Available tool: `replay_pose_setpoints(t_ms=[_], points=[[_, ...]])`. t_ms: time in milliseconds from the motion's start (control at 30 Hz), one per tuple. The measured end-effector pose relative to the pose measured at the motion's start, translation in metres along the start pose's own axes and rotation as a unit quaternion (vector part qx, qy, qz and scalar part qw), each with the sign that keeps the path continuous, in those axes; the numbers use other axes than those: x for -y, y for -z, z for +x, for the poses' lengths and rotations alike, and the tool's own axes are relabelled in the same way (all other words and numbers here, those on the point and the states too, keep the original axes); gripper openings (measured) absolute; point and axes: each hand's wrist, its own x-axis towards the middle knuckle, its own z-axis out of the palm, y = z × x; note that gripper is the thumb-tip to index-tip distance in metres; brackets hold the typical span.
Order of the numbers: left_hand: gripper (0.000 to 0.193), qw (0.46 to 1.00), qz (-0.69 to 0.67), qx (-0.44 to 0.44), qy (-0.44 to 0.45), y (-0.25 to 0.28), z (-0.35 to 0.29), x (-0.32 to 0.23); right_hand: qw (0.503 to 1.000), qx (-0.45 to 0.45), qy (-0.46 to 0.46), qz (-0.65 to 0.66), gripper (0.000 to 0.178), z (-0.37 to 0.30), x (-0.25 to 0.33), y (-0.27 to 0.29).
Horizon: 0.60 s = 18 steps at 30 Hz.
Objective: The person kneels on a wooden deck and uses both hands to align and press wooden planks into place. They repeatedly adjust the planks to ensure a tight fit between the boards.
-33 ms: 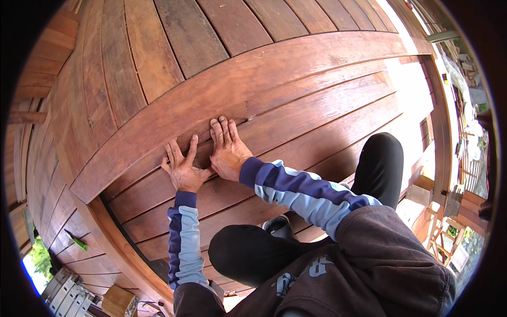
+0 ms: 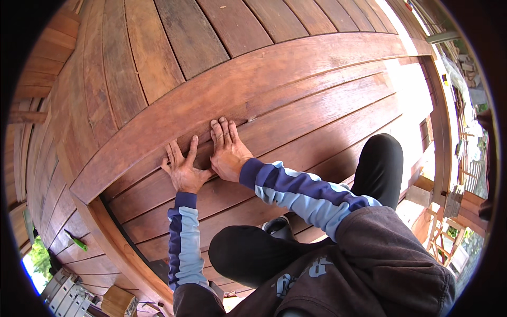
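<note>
Both of my hands rest on a wooden strip lying along the inner edge of a wide reddish-brown beam. Its thumb and fingers spread, my left hand reaches the seam between strip and beam with its fingertips. Just to its right, my right hand lies with fingers stretched forward onto the same edge. The left thumb almost meets the right hand. Neither hand holds anything. Under them run reddish planks with dark gaps between. A small dark notch shows right of my right fingertips.
My bent, black-clad knees are over the planks. A side beam borders the planks on the left; another frame edge stands at the right. A green-handled tool lies at far left, near a folded metal ladder and a wood block.
</note>
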Motion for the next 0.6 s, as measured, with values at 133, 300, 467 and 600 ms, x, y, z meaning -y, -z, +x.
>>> replay_pose_setpoints(t_ms=[133,300,467,600], points=[[0.098,1.000,-0.006,0.001,0.014,-0.0011,0.0068,-0.0017,1.000,0.008,0.002,0.000,0.075,0.0058,-0.0051,0.0028],[0.098,1.000,-0.011,0.002,0.018,0.0000,0.0075,-0.0024,1.000,0.015,0.005,-0.015,0.075,0.0066,-0.0053,0.0022],[0.098,1.000,-0.008,0.005,0.024,-0.0006,0.0071,-0.0032,1.000,0.006,0.005,-0.006,0.074,0.0062,-0.0050,0.0003],[0.098,1.000,-0.004,0.005,0.025,0.0000,0.0075,-0.0041,1.000,-0.014,0.003,0.000,0.071,0.0050,-0.0053,0.0005]])
